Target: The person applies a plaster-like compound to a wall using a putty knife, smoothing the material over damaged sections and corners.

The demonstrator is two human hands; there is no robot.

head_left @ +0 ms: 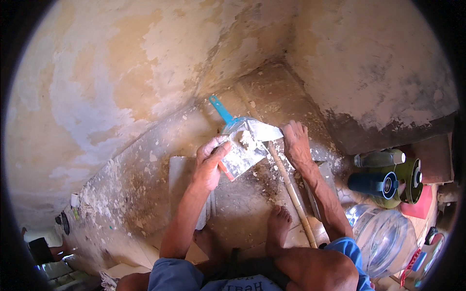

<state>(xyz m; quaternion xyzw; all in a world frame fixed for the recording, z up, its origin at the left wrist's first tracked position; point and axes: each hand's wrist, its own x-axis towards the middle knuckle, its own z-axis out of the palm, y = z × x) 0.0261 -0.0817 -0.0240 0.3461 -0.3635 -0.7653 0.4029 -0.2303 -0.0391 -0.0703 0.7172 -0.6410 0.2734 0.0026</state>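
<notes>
My left hand (209, 162) grips a flat rectangular plate (239, 164) with an orange-red edge, smeared with white paste. A lump of white paste (248, 139) sits at the plate's upper part. My right hand (297, 140) is closed on the end of a whitish scraper blade (264, 131), which lies close to the lump; its grip is hidden by my fingers. Just behind the plate stands a container with a turquoise handle (222, 109), mostly covered from view.
A bamboo pole (292, 191) runs along the flake-strewn floor between my feet and right arm. Stained, peeling walls (131, 58) meet at a corner ahead. At right are a clear bottle (379, 158), a blue tumbler (371, 183) and a large clear water jug (383, 237).
</notes>
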